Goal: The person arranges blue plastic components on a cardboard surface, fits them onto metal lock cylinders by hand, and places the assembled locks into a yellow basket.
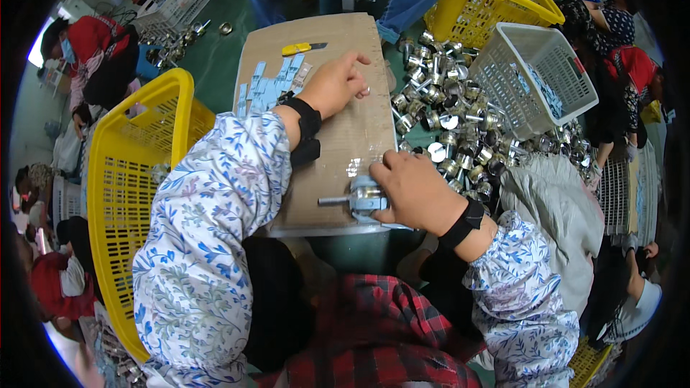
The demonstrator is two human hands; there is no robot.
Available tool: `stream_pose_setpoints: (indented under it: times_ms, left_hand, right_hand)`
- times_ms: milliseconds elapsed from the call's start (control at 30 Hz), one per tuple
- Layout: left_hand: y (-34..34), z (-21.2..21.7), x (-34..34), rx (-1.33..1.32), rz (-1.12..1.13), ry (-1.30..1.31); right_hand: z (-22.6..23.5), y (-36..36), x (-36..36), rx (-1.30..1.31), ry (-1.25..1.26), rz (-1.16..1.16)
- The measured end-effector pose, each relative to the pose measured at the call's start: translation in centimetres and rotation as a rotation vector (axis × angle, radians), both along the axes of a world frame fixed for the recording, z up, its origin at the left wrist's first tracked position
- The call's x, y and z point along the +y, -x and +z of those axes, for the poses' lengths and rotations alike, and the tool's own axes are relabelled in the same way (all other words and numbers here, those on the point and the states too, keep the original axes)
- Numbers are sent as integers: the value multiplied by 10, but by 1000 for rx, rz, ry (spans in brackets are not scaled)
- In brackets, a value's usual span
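Your sleeves (208,215): white, blue leaf print | your shirt (377,330): red-black plaid | your metal fitting (366,192): silver | your tabletop (327,176): brown | utility knife (296,49): yellow | strips (269,90): pale blue

Cardboard (352,126), beneath both hands: no readable print
Yellow cutter (298,49), beyond the left hand (338,86): no readable lettering
Metal part (366,197), in the right hand (419,192): no readable marking
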State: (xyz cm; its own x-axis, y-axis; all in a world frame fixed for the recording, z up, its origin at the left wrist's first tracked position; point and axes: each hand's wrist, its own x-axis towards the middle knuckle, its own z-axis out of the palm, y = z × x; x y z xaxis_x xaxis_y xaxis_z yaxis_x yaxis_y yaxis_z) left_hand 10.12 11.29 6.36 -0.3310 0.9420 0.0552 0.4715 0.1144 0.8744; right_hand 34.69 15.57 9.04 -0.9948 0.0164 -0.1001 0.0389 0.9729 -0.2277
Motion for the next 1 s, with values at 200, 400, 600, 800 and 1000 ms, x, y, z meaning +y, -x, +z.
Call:
stream_pose_setpoints:
  times_ms: [200, 400, 600, 800, 1000]
  left_hand:
    - [-26, 25, -39, -127, 87, -142]
    - [-82, 58, -85, 1, -17, -138]
    - [-121, 31, -128, 532, -263, -344]
    - [-147, 0, -147, 707, -381, -160]
    - [-154, -13, -147, 796, -350, -193]
  right_hand:
    - [-15, 0, -2, 87, -5, -23]
    - [-24, 6, 8, -23, 61, -105]
    - [-22, 7, 14, -21, 120, -110]
    - [-29, 13, 16, 25, 125, -24]
    - [-24, 20, 18, -80, 135, 3]
